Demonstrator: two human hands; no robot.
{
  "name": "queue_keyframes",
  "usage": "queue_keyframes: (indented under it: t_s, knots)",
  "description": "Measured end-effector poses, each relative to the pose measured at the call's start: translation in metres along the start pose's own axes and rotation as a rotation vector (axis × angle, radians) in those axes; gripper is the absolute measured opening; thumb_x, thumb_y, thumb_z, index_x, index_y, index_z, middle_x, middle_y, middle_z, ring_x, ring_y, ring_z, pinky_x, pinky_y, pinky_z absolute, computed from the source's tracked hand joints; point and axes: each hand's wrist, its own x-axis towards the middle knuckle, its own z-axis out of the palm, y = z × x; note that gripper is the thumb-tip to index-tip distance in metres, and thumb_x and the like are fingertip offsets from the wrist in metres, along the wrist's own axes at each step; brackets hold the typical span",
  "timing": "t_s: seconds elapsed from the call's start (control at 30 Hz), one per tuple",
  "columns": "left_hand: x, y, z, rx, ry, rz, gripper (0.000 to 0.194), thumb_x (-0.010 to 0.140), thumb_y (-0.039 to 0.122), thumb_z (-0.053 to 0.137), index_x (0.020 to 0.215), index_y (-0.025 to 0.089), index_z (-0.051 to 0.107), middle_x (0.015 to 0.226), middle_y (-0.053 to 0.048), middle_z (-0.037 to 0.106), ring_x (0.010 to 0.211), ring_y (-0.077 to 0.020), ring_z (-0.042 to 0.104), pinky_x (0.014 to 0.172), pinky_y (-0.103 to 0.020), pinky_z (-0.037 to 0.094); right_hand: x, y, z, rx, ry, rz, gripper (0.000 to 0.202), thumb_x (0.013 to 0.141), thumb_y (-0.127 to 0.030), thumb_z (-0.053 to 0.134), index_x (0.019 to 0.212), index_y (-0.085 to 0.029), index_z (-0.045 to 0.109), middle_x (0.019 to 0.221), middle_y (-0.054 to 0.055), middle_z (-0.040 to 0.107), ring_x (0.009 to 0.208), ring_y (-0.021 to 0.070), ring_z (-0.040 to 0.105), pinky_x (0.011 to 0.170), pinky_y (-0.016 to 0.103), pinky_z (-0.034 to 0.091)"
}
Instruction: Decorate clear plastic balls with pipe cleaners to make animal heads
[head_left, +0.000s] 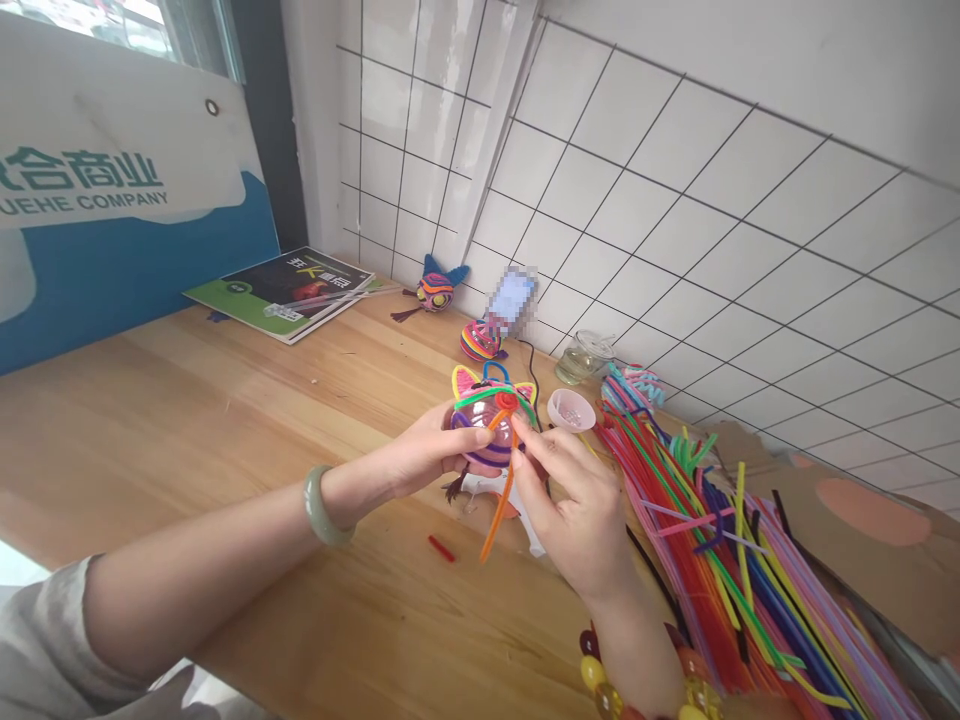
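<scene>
A clear ball ornament (480,413) with pink and yellow ears, a blue loop on top and a red coil on its front is held above the table. My left hand (424,445) grips its left side, thumb across the front. My right hand (574,500) pinches an orange pipe cleaner (496,517) at the ball's right side; its free end hangs down. Purple and green strips curve around the ball. A dark tassel (455,487) dangles below it. Behind the hands, a white tool (534,535) lies partly hidden.
Many coloured pipe cleaners (720,560) lie at the right, beside cardboard (847,540). Toward the wall are a small bowl (571,410), a glass jar (581,360), a phone (513,298) and a finished-looking cat ball (435,290). A booklet (262,290) lies back left; a red piece (442,548) lies in front.
</scene>
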Motion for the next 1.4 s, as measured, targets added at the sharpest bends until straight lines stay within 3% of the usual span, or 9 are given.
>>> queue_keyframes:
  t_s: [0.17,0.3,0.47,0.7,1.13,1.4]
  knots:
    - [-0.0002,0.0004,0.0013,0.027,0.012,-0.007,0.044,0.075,0.032,0.078,0.113,0.014,0.065,0.103,-0.012,0.07,0.089,-0.0207,0.069,0.08,-0.031,0.056,0.0003,0.0013,-0.0019,-0.087,-0.016,-0.067,0.037,0.092,-0.008,0.051,0.126,-0.015,0.063,0.083,0.006,0.062,0.073,0.0149,0.062,0.064,0.027,0.051]
    - [0.0003,0.0019,0.0027,0.086,0.02,0.063,0.046,0.075,0.032,0.078,0.114,0.014,0.064,0.103,-0.012,0.07,0.09,-0.0216,0.069,0.08,-0.031,0.055,0.0002,0.0004,-0.0031,-0.23,-0.019,-0.138,0.038,0.093,-0.01,0.05,0.129,-0.018,0.061,0.08,0.005,0.063,0.071,0.0154,0.061,0.063,0.028,0.051]
    - [0.0006,0.003,-0.0005,0.177,-0.02,0.132,0.051,0.076,0.035,0.076,0.119,0.013,0.062,0.116,-0.015,0.067,0.105,-0.0279,0.065,0.093,-0.039,0.051,-0.0002,-0.0004,-0.0052,-0.343,-0.022,-0.208,0.034,0.093,-0.01,0.05,0.125,-0.011,0.062,0.074,0.005,0.062,0.065,0.015,0.058,0.058,0.027,0.048]
    - [0.0005,0.0023,-0.0038,0.196,-0.022,0.113,0.053,0.075,0.037,0.077,0.119,0.014,0.061,0.117,-0.016,0.067,0.109,-0.0315,0.065,0.093,-0.044,0.052,-0.0006,0.0019,-0.0059,-0.366,-0.021,-0.237,0.034,0.092,-0.011,0.051,0.124,-0.01,0.062,0.077,0.006,0.063,0.068,0.0161,0.06,0.059,0.028,0.049]
    - [0.0008,0.0061,-0.0018,0.21,-0.021,0.138,0.053,0.074,0.034,0.077,0.12,0.014,0.06,0.115,-0.015,0.068,0.103,-0.0281,0.066,0.089,-0.039,0.054,-0.0009,0.0049,-0.006,-0.395,-0.025,-0.275,0.037,0.091,-0.007,0.052,0.126,-0.011,0.06,0.077,0.005,0.063,0.069,0.016,0.059,0.061,0.028,0.048]
    - [0.0015,0.0067,-0.0037,0.227,-0.022,0.194,0.057,0.075,0.032,0.077,0.126,0.016,0.059,0.12,-0.014,0.068,0.109,-0.0273,0.065,0.095,-0.035,0.049,-0.001,0.005,-0.0061,-0.386,-0.032,-0.279,0.039,0.09,-0.005,0.051,0.128,-0.011,0.059,0.077,0.006,0.064,0.069,0.0167,0.058,0.062,0.03,0.049]
